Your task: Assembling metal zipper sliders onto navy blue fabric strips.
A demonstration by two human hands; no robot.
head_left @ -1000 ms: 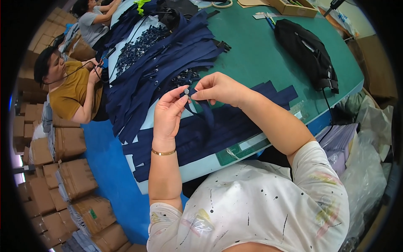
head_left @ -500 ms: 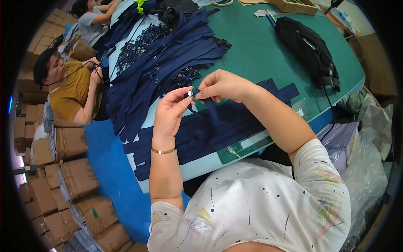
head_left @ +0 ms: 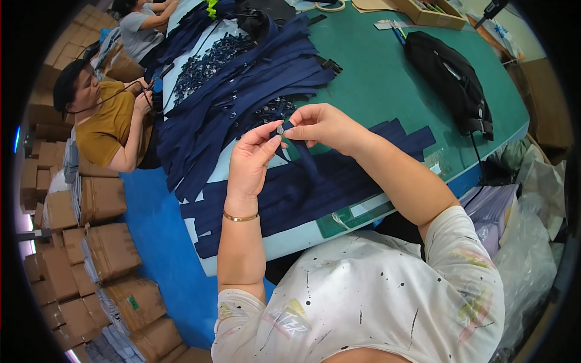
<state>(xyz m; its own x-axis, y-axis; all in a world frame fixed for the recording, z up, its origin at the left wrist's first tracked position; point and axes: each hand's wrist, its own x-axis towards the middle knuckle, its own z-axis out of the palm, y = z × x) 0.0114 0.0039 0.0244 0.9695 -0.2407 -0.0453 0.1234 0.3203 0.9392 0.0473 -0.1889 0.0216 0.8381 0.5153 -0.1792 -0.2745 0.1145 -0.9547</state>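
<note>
Navy strap (head_left: 308, 160), small metal piece (head_left: 280, 130) pinched in both hands (head_left: 249, 154), close together; forearms (head_left: 241, 251) converging.

Black pouch (head_left: 448, 81) lies near right edge of worktop (head_left: 369, 72) | open box (head_left: 433, 18) near far-right corner | cartons (head_left: 103, 201) stacked beyond left edge

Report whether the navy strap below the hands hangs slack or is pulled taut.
Slack: the strap droops from the right hand toward similar strips on the table. Where its end lies, I cannot tell.
</note>
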